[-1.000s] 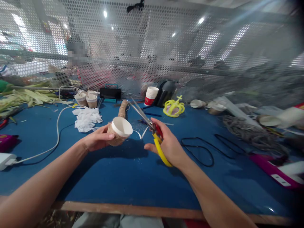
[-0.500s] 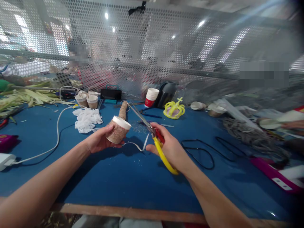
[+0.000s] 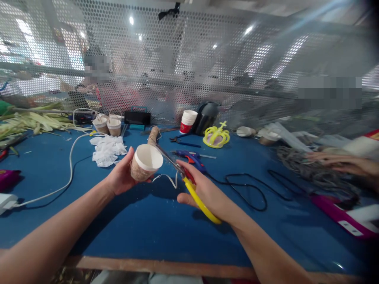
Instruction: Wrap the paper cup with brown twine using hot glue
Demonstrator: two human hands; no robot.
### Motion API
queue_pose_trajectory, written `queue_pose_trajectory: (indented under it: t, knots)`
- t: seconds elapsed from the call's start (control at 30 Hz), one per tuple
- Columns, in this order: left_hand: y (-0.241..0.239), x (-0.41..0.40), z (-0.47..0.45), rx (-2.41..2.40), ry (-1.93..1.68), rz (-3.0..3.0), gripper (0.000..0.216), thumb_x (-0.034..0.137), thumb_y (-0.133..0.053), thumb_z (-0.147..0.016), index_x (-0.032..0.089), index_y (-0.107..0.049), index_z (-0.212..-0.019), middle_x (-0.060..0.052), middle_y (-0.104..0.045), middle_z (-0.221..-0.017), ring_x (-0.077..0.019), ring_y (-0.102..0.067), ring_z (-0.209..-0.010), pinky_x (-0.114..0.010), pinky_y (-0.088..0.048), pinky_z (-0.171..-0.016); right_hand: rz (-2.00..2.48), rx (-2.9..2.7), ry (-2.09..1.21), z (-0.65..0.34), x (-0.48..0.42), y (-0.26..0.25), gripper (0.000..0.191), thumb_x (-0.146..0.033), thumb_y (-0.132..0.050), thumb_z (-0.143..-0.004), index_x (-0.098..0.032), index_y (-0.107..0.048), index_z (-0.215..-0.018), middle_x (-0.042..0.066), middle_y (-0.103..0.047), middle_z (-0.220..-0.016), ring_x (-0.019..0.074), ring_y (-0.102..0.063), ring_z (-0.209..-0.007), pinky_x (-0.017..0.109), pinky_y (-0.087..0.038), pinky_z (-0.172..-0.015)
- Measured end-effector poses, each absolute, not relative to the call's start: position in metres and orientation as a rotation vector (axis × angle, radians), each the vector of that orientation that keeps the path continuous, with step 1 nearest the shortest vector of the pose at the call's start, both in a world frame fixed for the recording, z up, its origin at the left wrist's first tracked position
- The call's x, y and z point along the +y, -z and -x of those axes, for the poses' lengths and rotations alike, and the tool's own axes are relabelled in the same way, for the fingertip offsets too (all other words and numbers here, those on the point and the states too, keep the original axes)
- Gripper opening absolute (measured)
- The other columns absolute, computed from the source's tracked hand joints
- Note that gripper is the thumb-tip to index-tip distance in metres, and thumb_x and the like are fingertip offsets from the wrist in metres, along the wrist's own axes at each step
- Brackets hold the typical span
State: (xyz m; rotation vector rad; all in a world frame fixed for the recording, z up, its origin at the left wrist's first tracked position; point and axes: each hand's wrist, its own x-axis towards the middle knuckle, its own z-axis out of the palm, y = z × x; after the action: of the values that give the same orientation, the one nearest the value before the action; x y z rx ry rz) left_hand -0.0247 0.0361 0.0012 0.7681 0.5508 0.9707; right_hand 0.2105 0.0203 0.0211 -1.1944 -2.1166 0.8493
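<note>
My left hand [image 3: 122, 171] is closed round a paper cup [image 3: 141, 170] wrapped in brown twine, its white mouth tipped toward me. A thin white strip [image 3: 170, 179] trails beside the cup's lower right. In my right hand [image 3: 204, 191] is a pair of scissors [image 3: 199, 199] with yellow and red handles; the blades point up and left, their tips near the cup's rim. Whether the tips touch the rim I cannot tell. Behind the cup stands a roll of brown twine [image 3: 153, 135]. A blue glue gun [image 3: 192, 157] lies just beyond the scissors.
White crumpled cloth [image 3: 108, 150] lies left, near twine-wrapped cups [image 3: 114, 127]. A yellow crown [image 3: 216, 136], stacked paper cups [image 3: 187, 121] and a dark kettle [image 3: 207, 116] stand at the back. Black cable [image 3: 251, 197] runs right to a purple power strip [image 3: 340, 215]. Another person's hand [image 3: 340, 159] rests on grey cord [image 3: 304, 169].
The cup has tilted so more of its inside shows. The scissors have shifted left and down, closer to the cup, uncovering the glue gun. The other person's hand has reached farther in over the cord.
</note>
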Motion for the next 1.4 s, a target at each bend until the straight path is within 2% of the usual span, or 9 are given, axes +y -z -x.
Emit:
queue_pose_trajectory:
  t: [0.17,0.33,0.57,0.73,0.93,1.17,1.4]
  knots:
    - [-0.003,0.035,0.018,0.664,-1.133,-0.786,0.055,0.063,-0.044,-0.075,0.017,-0.059,-0.101,-0.007,-0.067,-0.085,-0.0173,-0.061,-0.069,-0.025,-0.047,-0.055,1.250,-2.168,-0.773,-0.210,0.023,-0.013,0.082,-0.046,-0.073,-0.059,-0.019,-0.038,-0.128,0.012,-0.052,-0.114,0.0263,-0.055,-0.093,0.045,-0.045,-0.085]
    - [-0.002,0.033,0.013,0.700,-1.215,-0.861,0.055,0.063,-0.049,-0.072,0.015,-0.060,-0.096,-0.006,-0.066,-0.076,-0.0167,-0.060,-0.065,-0.024,-0.047,-0.054,1.235,-2.171,-0.721,-0.210,0.023,-0.010,0.078,-0.051,-0.072,-0.058,-0.017,-0.043,-0.122,0.012,-0.055,-0.107,0.0270,-0.055,-0.094,0.045,-0.044,-0.085]
    - [0.000,0.032,0.014,0.728,-1.274,-0.938,0.052,0.058,-0.048,-0.076,0.016,-0.058,-0.105,-0.005,-0.067,-0.084,-0.0183,-0.061,-0.074,-0.024,-0.049,-0.058,1.341,-2.214,-0.587,-0.205,0.018,-0.021,0.064,-0.047,-0.073,-0.059,-0.019,-0.050,-0.111,0.008,-0.060,-0.096,0.0231,-0.057,-0.082,0.037,-0.047,-0.075]
    - [-0.002,0.031,0.013,0.691,-1.261,-0.891,0.046,0.056,-0.052,-0.074,0.015,-0.060,-0.094,-0.003,-0.066,-0.074,-0.0156,-0.060,-0.063,-0.025,-0.050,-0.053,1.414,-2.208,-0.501,-0.203,0.018,-0.021,0.046,-0.048,-0.068,-0.065,-0.021,-0.056,-0.100,0.002,-0.060,-0.078,0.0164,-0.055,-0.065,0.029,-0.045,-0.064]
    - [-0.007,0.029,0.011,0.657,-1.253,-0.847,0.042,0.053,-0.052,-0.076,0.013,-0.062,-0.084,-0.003,-0.063,-0.061,-0.0136,-0.057,-0.050,-0.024,-0.049,-0.047,1.399,-2.198,-0.432,-0.206,0.020,-0.017,0.042,-0.051,-0.063,-0.069,-0.021,-0.059,-0.098,0.003,-0.063,-0.080,0.0160,-0.057,-0.064,0.027,-0.044,-0.062]
    - [-0.006,0.030,0.012,0.644,-1.250,-0.807,0.042,0.051,-0.049,-0.079,0.012,-0.064,-0.082,-0.004,-0.063,-0.062,-0.0142,-0.057,-0.050,-0.025,-0.050,-0.044,1.368,-2.220,-0.351,-0.207,0.019,-0.019,0.040,-0.053,-0.062,-0.070,-0.020,-0.059,-0.093,0.002,-0.064,-0.077,0.0148,-0.056,-0.061,0.025,-0.044,-0.059]
    - [-0.004,0.032,0.015,0.605,-1.183,-0.763,0.044,0.054,-0.050,-0.077,0.014,-0.065,-0.088,-0.006,-0.067,-0.073,-0.0175,-0.061,-0.058,-0.025,-0.050,-0.044,1.347,-2.234,-0.251,-0.207,0.019,-0.022,0.037,-0.051,-0.064,-0.069,-0.020,-0.060,-0.089,0.000,-0.060,-0.068,0.0123,-0.050,-0.054,0.023,-0.042,-0.054]
